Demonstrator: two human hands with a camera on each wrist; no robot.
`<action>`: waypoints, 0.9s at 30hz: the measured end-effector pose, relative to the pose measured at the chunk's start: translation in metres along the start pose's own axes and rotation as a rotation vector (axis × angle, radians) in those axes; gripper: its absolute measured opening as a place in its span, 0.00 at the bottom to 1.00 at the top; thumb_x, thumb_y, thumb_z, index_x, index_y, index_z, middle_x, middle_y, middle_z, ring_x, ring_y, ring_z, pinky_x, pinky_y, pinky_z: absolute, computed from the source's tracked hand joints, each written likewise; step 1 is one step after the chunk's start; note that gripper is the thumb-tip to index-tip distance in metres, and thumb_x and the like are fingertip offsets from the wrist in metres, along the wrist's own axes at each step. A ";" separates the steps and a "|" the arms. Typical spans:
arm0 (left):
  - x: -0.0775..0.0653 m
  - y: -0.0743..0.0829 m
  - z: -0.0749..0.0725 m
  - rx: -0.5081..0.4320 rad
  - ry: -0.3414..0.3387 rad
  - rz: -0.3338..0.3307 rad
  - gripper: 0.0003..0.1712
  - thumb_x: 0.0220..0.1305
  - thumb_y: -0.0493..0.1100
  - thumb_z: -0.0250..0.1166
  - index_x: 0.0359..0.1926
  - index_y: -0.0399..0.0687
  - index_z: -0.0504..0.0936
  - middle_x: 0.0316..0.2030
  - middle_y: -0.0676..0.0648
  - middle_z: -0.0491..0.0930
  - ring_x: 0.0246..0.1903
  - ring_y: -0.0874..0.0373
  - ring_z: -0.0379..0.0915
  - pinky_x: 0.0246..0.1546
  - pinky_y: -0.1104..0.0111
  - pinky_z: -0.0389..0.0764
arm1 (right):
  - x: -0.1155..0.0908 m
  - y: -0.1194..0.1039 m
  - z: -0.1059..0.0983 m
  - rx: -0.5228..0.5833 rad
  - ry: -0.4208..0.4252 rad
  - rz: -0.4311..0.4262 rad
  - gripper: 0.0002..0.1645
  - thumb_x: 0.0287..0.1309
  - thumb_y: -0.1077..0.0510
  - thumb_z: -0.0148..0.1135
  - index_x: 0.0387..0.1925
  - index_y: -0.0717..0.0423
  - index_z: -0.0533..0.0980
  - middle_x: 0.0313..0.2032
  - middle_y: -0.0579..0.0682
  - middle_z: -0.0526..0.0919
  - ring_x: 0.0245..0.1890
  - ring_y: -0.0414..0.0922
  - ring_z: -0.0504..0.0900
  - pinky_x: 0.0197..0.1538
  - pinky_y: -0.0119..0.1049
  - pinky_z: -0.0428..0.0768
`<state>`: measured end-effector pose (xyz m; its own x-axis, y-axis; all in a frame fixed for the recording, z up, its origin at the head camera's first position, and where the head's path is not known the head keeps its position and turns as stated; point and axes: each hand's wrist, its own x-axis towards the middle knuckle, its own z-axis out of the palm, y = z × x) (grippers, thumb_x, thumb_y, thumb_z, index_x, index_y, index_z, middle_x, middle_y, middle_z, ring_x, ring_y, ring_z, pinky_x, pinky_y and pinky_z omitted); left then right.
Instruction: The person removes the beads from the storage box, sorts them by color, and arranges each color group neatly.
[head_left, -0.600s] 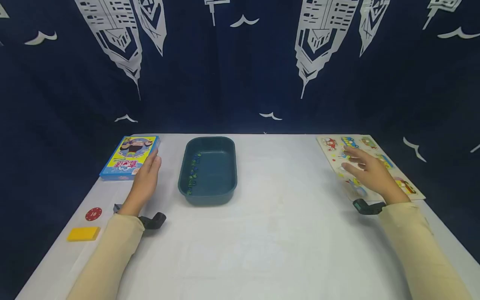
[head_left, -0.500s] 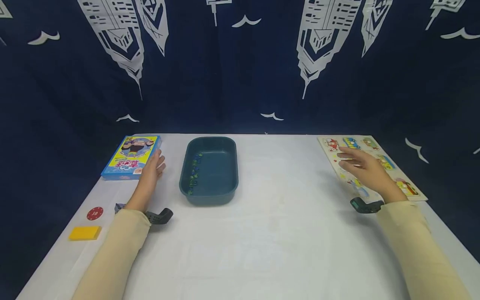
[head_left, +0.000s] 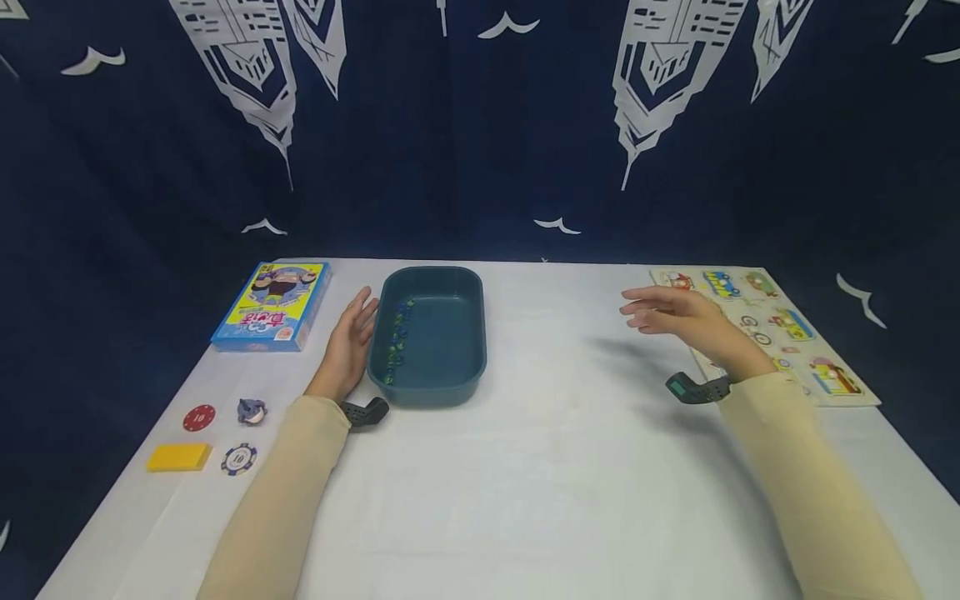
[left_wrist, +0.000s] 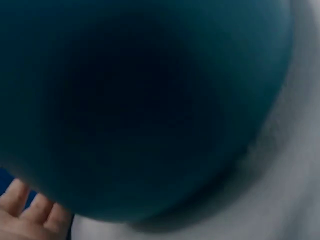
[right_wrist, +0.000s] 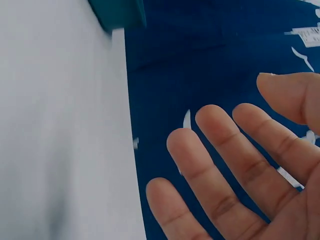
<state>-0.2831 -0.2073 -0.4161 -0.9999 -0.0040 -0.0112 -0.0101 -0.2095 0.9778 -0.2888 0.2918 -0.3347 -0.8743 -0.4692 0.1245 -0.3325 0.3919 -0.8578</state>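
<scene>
A teal plastic tub (head_left: 442, 395) stands left of the table's middle, with a row of small blue and green pieces (head_left: 397, 342) along its left side. My left hand (head_left: 347, 346) is right at the tub's left wall, fingers fairly straight and palm toward it. In the left wrist view the tub's wall (left_wrist: 150, 125) fills most of the picture and the fingertips (left_wrist: 37, 207) show at the lower left. My right hand (head_left: 675, 317) hovers over the table, left of the picture board (head_left: 810, 350), holding nothing. Its fingers (right_wrist: 220, 170) are spread in the right wrist view.
At the back left lies a blue and yellow box (head_left: 272, 307). Nearer the left edge are a red chip (head_left: 198, 417), a small grey-blue figure (head_left: 251, 412), a yellow block (head_left: 178, 457) and a white and blue chip (head_left: 239, 459). A dark patterned curtain (head_left: 450, 167) hangs behind the table.
My left hand has moved right, from beside the box to the tub's left wall, uncovering the figure and a chip. My right hand has moved left off the board. The view has shifted slightly.
</scene>
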 end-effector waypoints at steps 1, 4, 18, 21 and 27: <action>0.002 -0.001 0.001 -0.008 -0.011 0.017 0.36 0.75 0.59 0.40 0.80 0.60 0.47 0.79 0.48 0.46 0.77 0.51 0.40 0.74 0.62 0.41 | 0.004 -0.002 0.002 0.007 -0.020 0.005 0.26 0.70 0.59 0.58 0.66 0.62 0.70 0.56 0.58 0.81 0.50 0.42 0.84 0.51 0.32 0.80; 0.004 -0.004 0.002 0.025 -0.056 0.051 0.36 0.73 0.54 0.41 0.79 0.59 0.48 0.79 0.49 0.44 0.77 0.52 0.38 0.74 0.58 0.38 | 0.014 -0.006 0.008 0.036 -0.070 0.022 0.26 0.70 0.58 0.58 0.66 0.60 0.71 0.58 0.60 0.80 0.52 0.46 0.84 0.53 0.37 0.80; 0.001 -0.011 -0.006 0.107 -0.145 0.091 0.47 0.55 0.35 0.48 0.79 0.55 0.51 0.79 0.52 0.43 0.77 0.53 0.34 0.73 0.49 0.37 | 0.069 -0.026 0.052 0.105 -0.257 -0.007 0.25 0.69 0.60 0.56 0.65 0.60 0.71 0.54 0.57 0.83 0.51 0.52 0.83 0.54 0.41 0.80; 0.001 -0.011 -0.005 0.103 -0.150 0.093 0.48 0.54 0.35 0.48 0.79 0.54 0.51 0.79 0.51 0.44 0.77 0.53 0.36 0.73 0.51 0.39 | 0.080 -0.034 0.063 0.079 -0.274 0.015 0.25 0.67 0.59 0.59 0.65 0.58 0.73 0.54 0.56 0.83 0.52 0.55 0.82 0.54 0.42 0.80; 0.002 -0.013 -0.004 0.110 -0.140 0.117 0.48 0.54 0.35 0.47 0.79 0.52 0.51 0.78 0.49 0.45 0.77 0.51 0.38 0.73 0.49 0.41 | 0.106 -0.049 0.085 0.071 -0.319 0.045 0.26 0.65 0.60 0.62 0.64 0.57 0.74 0.55 0.57 0.82 0.55 0.57 0.80 0.54 0.44 0.80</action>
<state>-0.2854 -0.2082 -0.4297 -0.9854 0.1151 0.1252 0.1130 -0.1070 0.9878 -0.3356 0.1557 -0.3214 -0.7287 -0.6816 -0.0668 -0.2610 0.3665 -0.8931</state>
